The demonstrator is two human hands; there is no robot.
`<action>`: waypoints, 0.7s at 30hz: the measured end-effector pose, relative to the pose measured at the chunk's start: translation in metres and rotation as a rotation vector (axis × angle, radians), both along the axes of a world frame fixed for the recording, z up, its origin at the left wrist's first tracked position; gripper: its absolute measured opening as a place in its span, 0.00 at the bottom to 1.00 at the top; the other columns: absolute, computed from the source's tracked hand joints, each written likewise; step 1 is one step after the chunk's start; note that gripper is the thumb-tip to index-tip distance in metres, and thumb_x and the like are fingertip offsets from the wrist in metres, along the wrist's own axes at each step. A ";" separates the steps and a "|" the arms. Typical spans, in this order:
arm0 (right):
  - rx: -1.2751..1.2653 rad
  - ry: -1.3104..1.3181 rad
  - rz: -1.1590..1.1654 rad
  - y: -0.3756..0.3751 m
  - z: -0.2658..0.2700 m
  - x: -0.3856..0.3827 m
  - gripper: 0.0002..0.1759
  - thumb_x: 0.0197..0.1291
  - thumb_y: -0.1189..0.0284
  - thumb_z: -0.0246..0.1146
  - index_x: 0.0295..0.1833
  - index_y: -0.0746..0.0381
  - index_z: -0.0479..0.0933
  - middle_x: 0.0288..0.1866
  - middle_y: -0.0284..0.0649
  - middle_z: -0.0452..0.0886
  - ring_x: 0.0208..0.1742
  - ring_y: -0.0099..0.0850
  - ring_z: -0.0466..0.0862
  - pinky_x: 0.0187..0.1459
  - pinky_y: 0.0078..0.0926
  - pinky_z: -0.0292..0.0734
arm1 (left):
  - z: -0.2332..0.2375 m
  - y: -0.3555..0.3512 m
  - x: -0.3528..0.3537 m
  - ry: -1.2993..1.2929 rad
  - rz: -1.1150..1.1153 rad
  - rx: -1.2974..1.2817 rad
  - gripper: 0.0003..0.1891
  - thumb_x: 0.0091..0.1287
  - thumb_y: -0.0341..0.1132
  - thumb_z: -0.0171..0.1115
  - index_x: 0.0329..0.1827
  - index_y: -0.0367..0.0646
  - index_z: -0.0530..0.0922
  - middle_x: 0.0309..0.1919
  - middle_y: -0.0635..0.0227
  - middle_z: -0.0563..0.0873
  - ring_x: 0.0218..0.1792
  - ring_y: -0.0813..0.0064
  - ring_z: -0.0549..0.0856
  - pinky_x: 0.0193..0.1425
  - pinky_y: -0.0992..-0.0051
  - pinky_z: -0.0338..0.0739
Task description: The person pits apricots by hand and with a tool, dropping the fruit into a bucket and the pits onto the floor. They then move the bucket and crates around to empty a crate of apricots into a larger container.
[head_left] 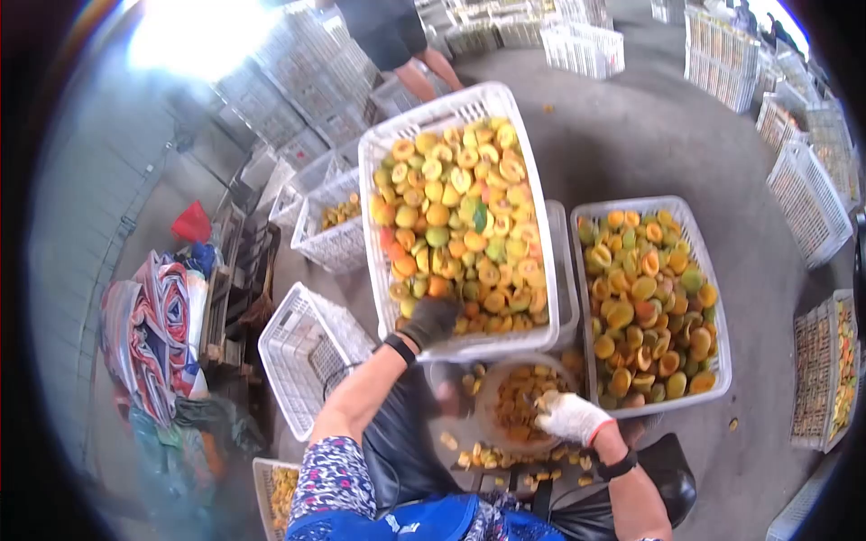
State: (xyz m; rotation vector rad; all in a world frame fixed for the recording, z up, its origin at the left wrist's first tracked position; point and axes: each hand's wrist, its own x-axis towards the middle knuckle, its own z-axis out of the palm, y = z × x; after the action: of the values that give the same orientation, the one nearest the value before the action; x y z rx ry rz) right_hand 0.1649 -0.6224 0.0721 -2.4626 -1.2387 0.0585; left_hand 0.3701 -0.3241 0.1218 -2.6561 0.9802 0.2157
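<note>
The fingers (pixel 444 312) of the left hand (pixel 431 323), in a dark grey glove, reach down among the halved apricots (pixel 460 180) at the near left corner of a large white plastic basket (pixel 505 345); the glove and the fruit hide the tips, so I cannot tell whether they pinch a piece. The right hand (pixel 570 418), in a white knit glove with a red edge at the cuff, is over the right side of a round tub (pixel 483 406) of small orange-brown pieces — its fingers look bent, but whether they grip anything cannot be made out. The apricots fill the large basket, mostly cut faces showing, with a green leaf (pixel 480 215) lying on them near the middle. Just to its right, a second white basket (pixel 667 405) holds more orange-yellow halves (pixel 645 307), many with bare hollows. Loose yellow pieces (pixel 487 458) lie scattered below the tub, between the person's black-covered legs (pixel 406 442). To the left of the large basket there is a tilted white basket (pixel 307 388), and behind that another basket (pixel 338 252) with some fruit in it. A person in dark shorts (pixel 397 41) stands beyond the large basket — near stacked crates (pixel 298 81).
</note>
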 end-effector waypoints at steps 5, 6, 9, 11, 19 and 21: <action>0.170 0.365 -0.206 0.001 0.036 0.004 0.15 0.61 0.64 0.56 0.42 0.67 0.75 0.38 0.55 0.78 0.42 0.51 0.81 0.44 0.45 0.77 | -0.040 -0.004 0.009 -0.112 0.144 0.007 0.10 0.64 0.37 0.56 0.43 0.48 0.84 0.40 0.65 0.88 0.43 0.59 0.87 0.39 0.55 0.78; 0.289 0.547 -0.232 -0.001 0.050 0.005 0.16 0.62 0.63 0.55 0.43 0.67 0.75 0.39 0.56 0.79 0.43 0.52 0.80 0.46 0.45 0.76 | -0.029 -0.001 0.004 -0.118 0.140 0.004 0.10 0.64 0.37 0.56 0.43 0.48 0.84 0.40 0.65 0.88 0.43 0.59 0.87 0.39 0.55 0.78; 0.522 1.099 -0.363 0.001 0.053 0.006 0.15 0.63 0.67 0.51 0.47 0.60 0.81 0.43 0.46 0.83 0.46 0.44 0.82 0.52 0.37 0.76 | 0.017 -0.008 -0.009 -0.027 0.161 -0.349 0.13 0.64 0.37 0.62 0.50 0.44 0.80 0.36 0.61 0.87 0.38 0.62 0.87 0.39 0.67 0.80; 0.215 0.410 -0.207 0.011 0.019 0.004 0.19 0.61 0.60 0.55 0.44 0.66 0.77 0.39 0.57 0.80 0.43 0.53 0.82 0.46 0.47 0.76 | 0.033 -0.016 -0.014 0.215 0.466 -0.719 0.18 0.68 0.42 0.62 0.55 0.39 0.77 0.36 0.61 0.85 0.35 0.69 0.85 0.40 0.71 0.79; 0.375 0.100 -0.598 0.003 0.063 0.019 0.09 0.58 0.71 0.57 0.42 0.63 0.78 0.49 0.49 0.79 0.50 0.46 0.79 0.50 0.43 0.75 | 0.078 -0.106 -0.085 1.100 0.348 -1.799 0.22 0.79 0.46 0.44 0.64 0.37 0.70 0.47 0.69 0.79 0.41 0.79 0.80 0.43 0.74 0.78; 0.604 -0.168 -0.653 0.002 0.076 0.018 0.06 0.58 0.76 0.56 0.41 0.65 0.70 0.35 0.52 0.76 0.37 0.54 0.78 0.40 0.45 0.75 | 0.081 -0.132 -0.094 1.257 0.392 -1.959 0.23 0.78 0.48 0.45 0.64 0.38 0.70 0.47 0.69 0.81 0.44 0.78 0.81 0.46 0.75 0.78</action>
State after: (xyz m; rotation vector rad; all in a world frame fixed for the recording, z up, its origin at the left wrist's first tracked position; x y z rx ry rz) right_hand 0.1831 -0.6208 0.1481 -2.2111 -0.3584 -0.6115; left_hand 0.2764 -0.4565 0.2027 -4.4461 1.1003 2.2588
